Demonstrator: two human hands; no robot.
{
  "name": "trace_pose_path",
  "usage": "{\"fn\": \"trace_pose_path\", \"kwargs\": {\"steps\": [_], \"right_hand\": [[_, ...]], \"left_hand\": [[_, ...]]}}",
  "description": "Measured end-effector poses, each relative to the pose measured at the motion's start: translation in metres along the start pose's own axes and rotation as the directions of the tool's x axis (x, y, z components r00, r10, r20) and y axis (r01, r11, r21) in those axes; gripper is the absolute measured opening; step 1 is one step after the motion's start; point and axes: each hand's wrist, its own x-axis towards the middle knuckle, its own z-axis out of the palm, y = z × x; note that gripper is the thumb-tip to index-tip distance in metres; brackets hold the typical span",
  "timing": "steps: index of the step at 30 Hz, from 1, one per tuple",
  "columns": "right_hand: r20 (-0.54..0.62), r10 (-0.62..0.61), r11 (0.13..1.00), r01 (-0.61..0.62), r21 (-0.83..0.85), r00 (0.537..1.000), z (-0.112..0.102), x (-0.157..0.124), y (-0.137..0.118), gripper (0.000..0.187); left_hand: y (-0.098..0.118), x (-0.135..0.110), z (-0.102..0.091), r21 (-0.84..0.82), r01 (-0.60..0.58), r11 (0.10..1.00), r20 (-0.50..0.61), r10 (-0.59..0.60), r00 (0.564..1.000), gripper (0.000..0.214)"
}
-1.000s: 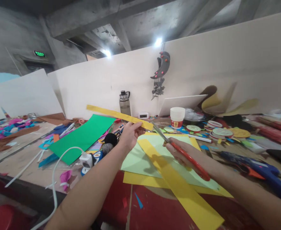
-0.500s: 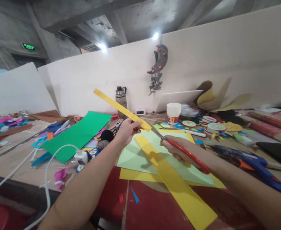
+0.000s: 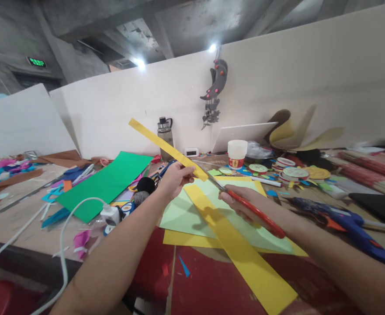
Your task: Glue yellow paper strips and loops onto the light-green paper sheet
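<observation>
Pinched in my left hand (image 3: 176, 180) is a narrow yellow paper strip (image 3: 156, 141), slanting up to the left in front of a bottle. My right hand (image 3: 240, 203) grips a pair of scissors (image 3: 258, 215) by the red handles. Their blades reach the strip's lower right end, just beside my left fingertips; whether they are fully closed is hard to see. Below, a wider yellow paper strip (image 3: 244, 258) lies slantwise across a pale green sheet (image 3: 179, 214) and hangs toward me. A yellow sheet (image 3: 189, 239) shows beneath the green one.
On the left lie a green sheet (image 3: 109, 186) and a white plug with cable (image 3: 110, 214). A bottle (image 3: 165, 135) and stacked paper cups (image 3: 237, 154) stand at the back. A blue glue gun (image 3: 346, 225) rests at right, near round cut-outs (image 3: 295, 173). Small scraps lie in front.
Both hands, the strip and the scissors keep nearly the same position. The view has shifted very slightly.
</observation>
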Motion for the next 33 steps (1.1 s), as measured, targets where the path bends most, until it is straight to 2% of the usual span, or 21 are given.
{"fn": "trace_pose_path", "kwargs": {"steps": [18,21,25,29,33], "right_hand": [[0.017,0.005,0.999,-0.006,0.041,1.0,-0.003,-0.002,-0.005,0.039],[0.023,0.009,1.0,-0.01,0.013,1.0,-0.004,-0.002,-0.007,0.039],[-0.006,-0.048,0.996,0.047,-0.081,0.999,-0.001,-0.001,-0.003,0.039],[-0.025,-0.11,0.986,0.106,-0.13,0.994,0.004,0.003,0.008,0.036],[-0.031,-0.124,0.988,0.121,-0.091,0.992,0.006,0.003,0.008,0.036]], "left_hand": [[0.003,-0.001,0.001,-0.013,-0.017,1.0,0.034,0.018,0.999,0.024],[0.005,0.0,0.001,-0.04,-0.029,0.999,-0.025,0.028,0.999,0.026],[0.005,0.001,0.0,-0.05,-0.011,0.999,-0.122,0.005,0.993,0.021],[0.002,-0.001,0.005,-0.023,0.02,1.0,-0.043,-0.021,0.999,0.022],[0.001,-0.004,0.01,-0.034,0.026,0.999,-0.009,-0.027,1.0,0.025]]}}
